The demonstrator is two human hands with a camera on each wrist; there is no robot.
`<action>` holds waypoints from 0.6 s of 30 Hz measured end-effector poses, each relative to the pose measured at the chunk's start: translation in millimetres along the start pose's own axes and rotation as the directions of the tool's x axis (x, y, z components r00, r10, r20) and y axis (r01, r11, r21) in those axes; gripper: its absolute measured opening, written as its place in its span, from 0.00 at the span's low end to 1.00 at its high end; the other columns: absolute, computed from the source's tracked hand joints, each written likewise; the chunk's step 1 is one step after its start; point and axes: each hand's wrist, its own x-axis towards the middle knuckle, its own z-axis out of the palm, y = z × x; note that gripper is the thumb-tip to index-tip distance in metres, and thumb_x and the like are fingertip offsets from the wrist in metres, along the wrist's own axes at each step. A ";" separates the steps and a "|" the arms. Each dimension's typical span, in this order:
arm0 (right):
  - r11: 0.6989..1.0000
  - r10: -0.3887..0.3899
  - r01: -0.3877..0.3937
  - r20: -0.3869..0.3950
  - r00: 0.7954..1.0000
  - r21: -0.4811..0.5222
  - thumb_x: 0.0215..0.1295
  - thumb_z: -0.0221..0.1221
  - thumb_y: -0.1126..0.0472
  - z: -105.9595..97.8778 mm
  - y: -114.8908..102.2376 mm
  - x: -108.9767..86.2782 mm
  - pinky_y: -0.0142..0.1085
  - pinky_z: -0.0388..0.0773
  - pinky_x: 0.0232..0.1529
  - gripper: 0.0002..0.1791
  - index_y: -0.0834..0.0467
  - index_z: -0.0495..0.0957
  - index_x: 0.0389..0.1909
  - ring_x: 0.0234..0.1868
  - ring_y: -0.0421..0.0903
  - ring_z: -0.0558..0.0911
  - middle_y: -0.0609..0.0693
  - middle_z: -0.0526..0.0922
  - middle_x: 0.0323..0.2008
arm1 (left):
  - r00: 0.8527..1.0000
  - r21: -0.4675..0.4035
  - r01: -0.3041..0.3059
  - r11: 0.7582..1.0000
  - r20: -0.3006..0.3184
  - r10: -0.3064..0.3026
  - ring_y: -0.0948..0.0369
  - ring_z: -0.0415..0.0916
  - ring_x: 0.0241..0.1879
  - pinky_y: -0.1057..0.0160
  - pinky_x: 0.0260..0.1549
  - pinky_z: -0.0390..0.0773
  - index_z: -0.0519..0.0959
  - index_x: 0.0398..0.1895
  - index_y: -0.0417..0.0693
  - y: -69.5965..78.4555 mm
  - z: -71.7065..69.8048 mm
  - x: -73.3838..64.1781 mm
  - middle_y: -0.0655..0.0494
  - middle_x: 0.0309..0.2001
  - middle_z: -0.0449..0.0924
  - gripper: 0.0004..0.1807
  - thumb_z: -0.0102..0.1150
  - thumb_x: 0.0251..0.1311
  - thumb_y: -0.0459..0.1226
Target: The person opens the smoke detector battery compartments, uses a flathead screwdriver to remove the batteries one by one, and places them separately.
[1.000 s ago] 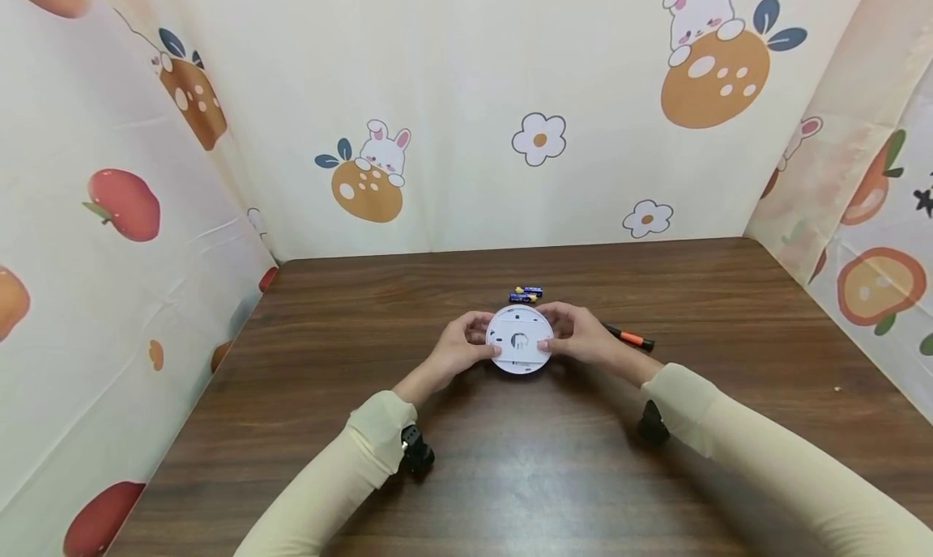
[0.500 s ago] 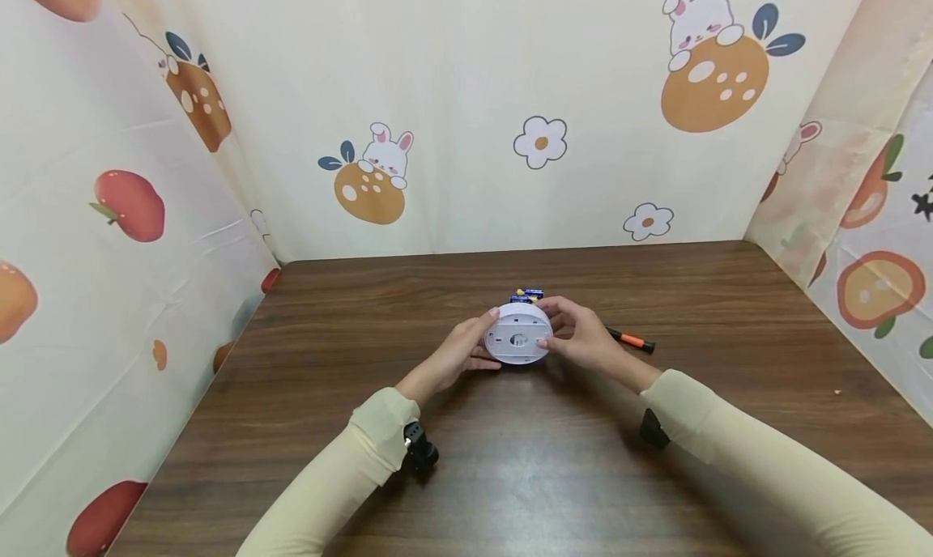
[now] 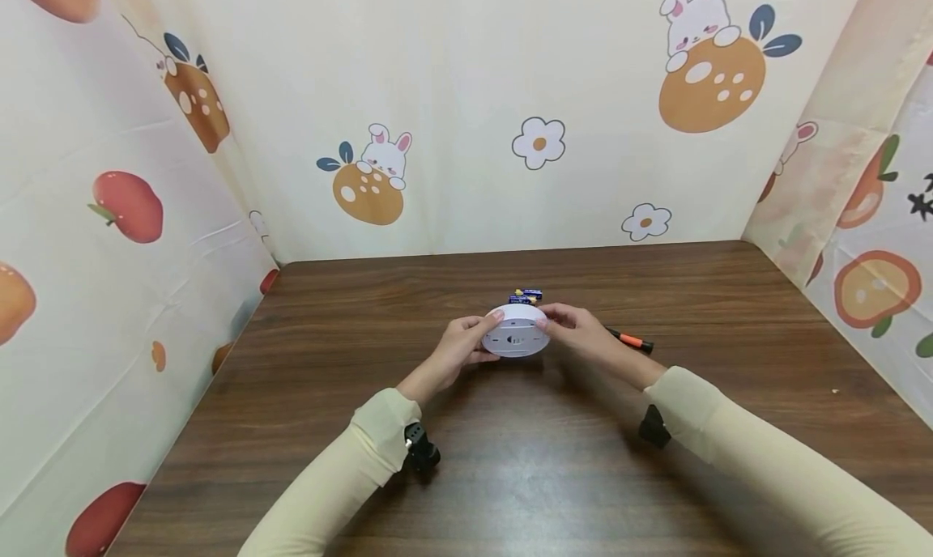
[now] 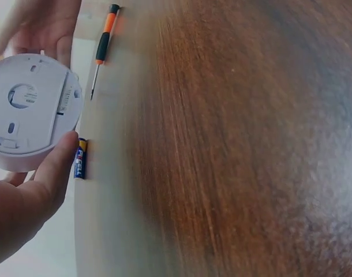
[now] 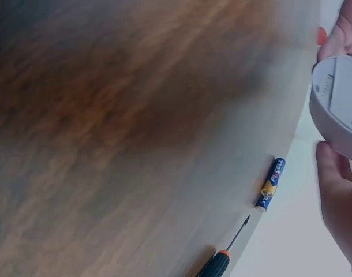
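Note:
Between both hands, a round white smoke detector (image 3: 514,341) is held up, tilted so that its back plate and side wall show. My left hand (image 3: 459,345) grips its left edge, thumb on the near upper rim and fingers underneath. On the opposite edge, my right hand (image 3: 583,336) holds it with the thumb on the rim; most of its other fingers are hidden. The left wrist view shows slots and a round central opening on the detector's back (image 4: 32,107). Just beyond it lie two blue and yellow batteries (image 3: 523,299), close together on the table.
An orange and black screwdriver (image 3: 632,342) lies right of the batteries, partly behind the right forearm. The brown wooden table (image 3: 525,468) ends at a patterned curtain (image 3: 452,184) at the back, with more curtain on both sides.
The detector has tipped from facing up to showing its side wall. My left thumb has moved up to the upper rim, and my right thumb has slid from the back plate to the rim.

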 end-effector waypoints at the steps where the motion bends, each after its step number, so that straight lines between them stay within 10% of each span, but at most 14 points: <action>1: 0.996 0.063 -0.064 0.030 0.998 0.054 0.72 0.50 0.48 -0.7 -1.7 0.3 0.50 0.73 0.56 0.31 0.70 0.66 0.62 0.53 0.55 0.75 0.65 0.73 0.55 | 1.000 -0.003 -0.005 1.000 -0.003 0.005 0.57 0.79 0.37 0.54 0.41 0.81 0.74 0.52 0.29 0.0 0.1 0.0 0.40 0.44 0.78 0.27 0.56 0.66 0.47; 6: 0.934 0.217 -0.259 0.186 0.958 0.247 0.72 0.45 0.41 -3.9 -6.5 2.0 0.48 0.70 0.58 0.40 0.73 0.57 0.66 0.55 0.55 0.74 0.69 0.66 0.60 | 0.999 -0.017 -0.033 0.999 0.008 0.033 0.56 0.79 0.37 0.54 0.42 0.81 0.76 0.51 0.30 1.9 -0.5 -0.5 0.41 0.44 0.79 0.24 0.57 0.65 0.45; 18: 0.912 0.201 -0.250 0.179 0.963 0.325 0.67 0.59 0.54 -8.7 2.9 1.9 0.47 0.69 0.60 0.37 0.75 0.57 0.66 0.49 0.47 0.75 0.66 0.69 0.56 | 0.996 0.105 -0.037 0.994 0.082 0.028 0.61 0.76 0.40 0.59 0.48 0.78 0.74 0.56 0.31 2.3 -8.8 1.7 0.43 0.48 0.79 0.24 0.63 0.59 0.36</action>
